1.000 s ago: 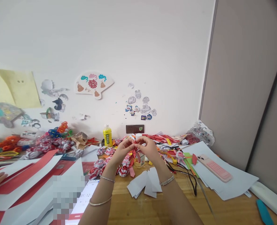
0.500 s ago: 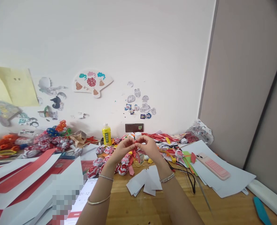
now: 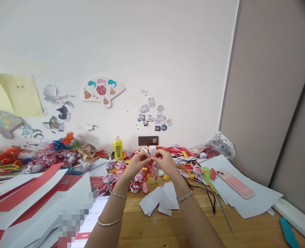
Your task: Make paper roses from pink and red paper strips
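My left hand [image 3: 139, 164] and my right hand [image 3: 164, 163] meet at the fingertips above the middle of the table. Both pinch a small piece of red paper [image 3: 150, 166], whose folded strips hang below the fingers. Just behind it stands a clear jar [image 3: 153, 176], partly covered by my hands and the paper. Below my hands, white paper cards [image 3: 159, 199] lie overlapping on the wood. Red and white paper roses [image 3: 108, 178] are spread to the left of my left hand.
A yellow bottle [image 3: 118, 148] stands by the wall. Red and white sheets [image 3: 25, 203] cover the left side. On the right lie a pink phone [image 3: 235, 184] on white paper, black cables [image 3: 206, 190] and a teal tool [image 3: 288, 232]. A lit screen [image 3: 92, 220] is beside my left forearm.
The fingertips have shifted slightly, and the red paper's strips now hang more visibly between my hands. The camera view has moved a little. Both hands keep their pinch.
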Demonstrator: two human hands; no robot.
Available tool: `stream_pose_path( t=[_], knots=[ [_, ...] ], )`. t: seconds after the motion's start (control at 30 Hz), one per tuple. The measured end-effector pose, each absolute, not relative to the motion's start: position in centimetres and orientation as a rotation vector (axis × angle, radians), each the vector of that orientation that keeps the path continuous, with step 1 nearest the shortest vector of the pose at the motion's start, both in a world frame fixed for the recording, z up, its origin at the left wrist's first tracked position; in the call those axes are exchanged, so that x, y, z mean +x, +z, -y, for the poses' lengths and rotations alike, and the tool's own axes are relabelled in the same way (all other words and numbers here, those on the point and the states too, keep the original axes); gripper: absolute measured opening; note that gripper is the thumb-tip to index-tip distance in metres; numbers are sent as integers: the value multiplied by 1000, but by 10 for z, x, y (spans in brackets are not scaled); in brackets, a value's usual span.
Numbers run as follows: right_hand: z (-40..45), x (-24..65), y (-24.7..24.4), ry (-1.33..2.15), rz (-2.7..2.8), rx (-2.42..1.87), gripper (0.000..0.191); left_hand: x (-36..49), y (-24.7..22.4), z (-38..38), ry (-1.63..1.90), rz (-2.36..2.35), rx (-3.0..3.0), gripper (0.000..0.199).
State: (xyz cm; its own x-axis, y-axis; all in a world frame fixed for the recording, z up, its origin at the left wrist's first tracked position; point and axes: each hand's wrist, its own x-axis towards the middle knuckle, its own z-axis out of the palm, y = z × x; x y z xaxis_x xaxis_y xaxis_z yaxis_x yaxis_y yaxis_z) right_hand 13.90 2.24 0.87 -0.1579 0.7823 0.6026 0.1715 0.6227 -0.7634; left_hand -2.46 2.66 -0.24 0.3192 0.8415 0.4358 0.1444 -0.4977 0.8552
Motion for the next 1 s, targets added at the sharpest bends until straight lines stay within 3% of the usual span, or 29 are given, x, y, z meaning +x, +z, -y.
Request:
stream_pose_path(
  t=[0.27, 0.67, 1.0],
  knots=[
    [-26, 146, 5, 837, 1712, -772, 13, -21, 0, -24, 1214, -1003, 1898, 21],
    [-23, 139, 6, 726, 1649, -769, 5, -27, 0, -27, 1118, -1048, 1876, 19],
    [-31, 146, 1, 918, 1663, -789, 13, -23, -3, -29, 1166, -1057, 1890, 24]
  ],
)
